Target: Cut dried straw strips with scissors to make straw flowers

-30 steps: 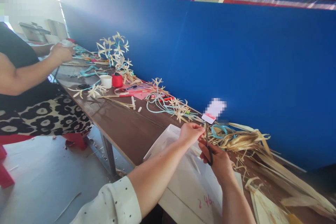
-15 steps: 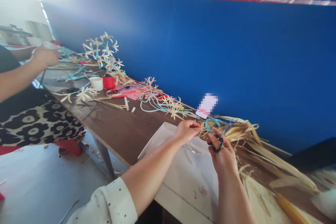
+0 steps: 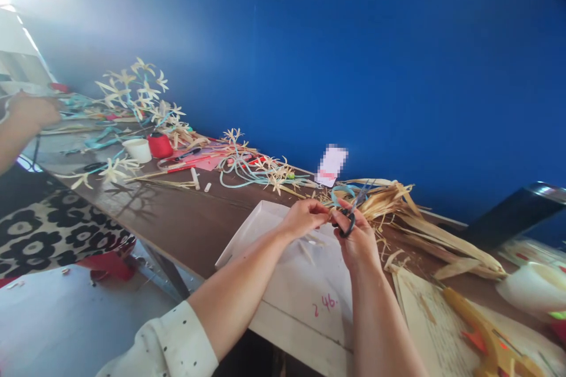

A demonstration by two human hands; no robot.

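My left hand (image 3: pixel 305 218) is closed in a pinch over the far edge of a white tray (image 3: pixel 236 232). Whatever its fingertips hold is too small to make out. Close beside it, my right hand (image 3: pixel 360 241) has its fingers around black-handled scissors (image 3: pixel 350 227), whose blades point up and away from me. The fingertips of both hands nearly meet. Just beyond them lie a light-blue ribbon (image 3: pixel 342 193) and a bundle of dry, straw-coloured husks (image 3: pixel 391 197). Small pale scraps rest on the tray, which has pink handwritten figures near its front.
At the right are a yellow glue gun (image 3: pixel 480 324), written sheets (image 3: pixel 428 312), a white roll (image 3: pixel 533 285) and a black cylinder (image 3: pixel 513 218). Husk flowers (image 3: pixel 132 88), a red thread spool (image 3: pixel 160 145) and a white cup (image 3: pixel 138 150) stand leftward. A blue partition (image 3: pixel 398 70) backs the table; another person's hand (image 3: pixel 33 112) is far left.
My view has turned to the right, so the table's things sit further left and the glue gun and black cylinder show more fully. My hands remain together, the scissors still in the right.
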